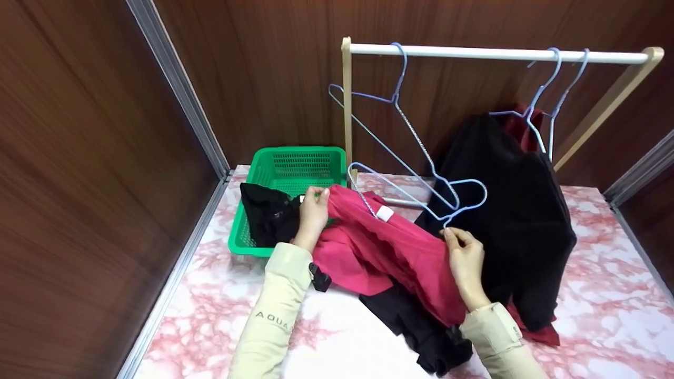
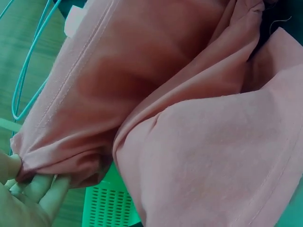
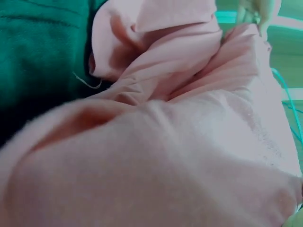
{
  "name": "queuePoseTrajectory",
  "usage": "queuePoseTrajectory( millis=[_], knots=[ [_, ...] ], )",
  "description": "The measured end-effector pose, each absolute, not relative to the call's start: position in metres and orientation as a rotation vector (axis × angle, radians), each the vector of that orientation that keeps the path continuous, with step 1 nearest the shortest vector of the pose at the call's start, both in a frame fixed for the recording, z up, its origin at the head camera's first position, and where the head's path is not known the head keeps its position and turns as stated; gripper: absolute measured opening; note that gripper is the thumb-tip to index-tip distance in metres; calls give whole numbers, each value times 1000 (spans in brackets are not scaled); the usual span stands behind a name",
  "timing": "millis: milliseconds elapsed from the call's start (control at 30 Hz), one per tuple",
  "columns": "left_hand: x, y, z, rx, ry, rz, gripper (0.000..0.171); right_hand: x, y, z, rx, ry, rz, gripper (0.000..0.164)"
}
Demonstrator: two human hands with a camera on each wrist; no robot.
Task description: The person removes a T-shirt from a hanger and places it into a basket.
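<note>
A red garment (image 1: 368, 237) with stitched edging and a white label (image 1: 385, 212) is stretched between both hands. My left hand (image 1: 314, 213) pinches its upper left corner, beside the green basket. The right hand (image 1: 466, 258) pinches the other end of the same edge, thumb and forefinger at the neck of a blue wire hanger (image 1: 392, 189). This hanger's hook points to the right, and one arm runs down behind the garment's edge by the label. In the left wrist view, folds of the red cloth (image 2: 142, 61) fill most of the picture. Cloth hides most of the right hand in its own wrist view.
Black cloth (image 1: 274, 216) hangs over the rim of a green basket (image 1: 295, 150). A white rail (image 1: 474, 51) carries an unloaded blue hanger (image 1: 416, 137) and, at right, hangers with a black garment (image 1: 521, 210). More black cloth (image 1: 432, 326) lies on the marbled table (image 1: 205, 305).
</note>
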State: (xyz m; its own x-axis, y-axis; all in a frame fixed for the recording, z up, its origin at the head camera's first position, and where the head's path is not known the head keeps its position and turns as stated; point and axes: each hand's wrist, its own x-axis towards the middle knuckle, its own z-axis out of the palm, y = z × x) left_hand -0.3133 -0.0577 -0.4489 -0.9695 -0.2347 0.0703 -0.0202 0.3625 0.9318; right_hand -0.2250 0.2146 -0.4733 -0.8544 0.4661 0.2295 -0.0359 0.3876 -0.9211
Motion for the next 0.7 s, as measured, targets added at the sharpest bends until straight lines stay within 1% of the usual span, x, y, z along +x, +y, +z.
queuePoseTrajectory(
  millis=[167,333,433,467,567,667,700],
  knots=[
    [-311,-50,-450,195,-2415,-1643,22,-229,211,-469,-444,-2204,1506,26],
    [-311,-44,-449,207,-2359,-1708,22,-234,206,-462,-500,-2154,1590,25],
    [-314,-42,-453,184,-2323,-1762,25,-238,203,-458,-512,-2119,1629,24],
    [-321,-42,-464,143,-2281,-1759,28,-239,202,-457,-518,-2111,1639,24],
    [-323,-38,-469,118,-2285,-1771,32,-243,199,-454,-545,-2075,1680,24],
    [-316,-32,-465,82,-2263,-1805,31,-249,196,-452,-571,-2025,1731,24],
    [-307,-29,-453,99,-2289,-1833,28,-251,195,-451,-578,-2005,1749,24]
  ],
)
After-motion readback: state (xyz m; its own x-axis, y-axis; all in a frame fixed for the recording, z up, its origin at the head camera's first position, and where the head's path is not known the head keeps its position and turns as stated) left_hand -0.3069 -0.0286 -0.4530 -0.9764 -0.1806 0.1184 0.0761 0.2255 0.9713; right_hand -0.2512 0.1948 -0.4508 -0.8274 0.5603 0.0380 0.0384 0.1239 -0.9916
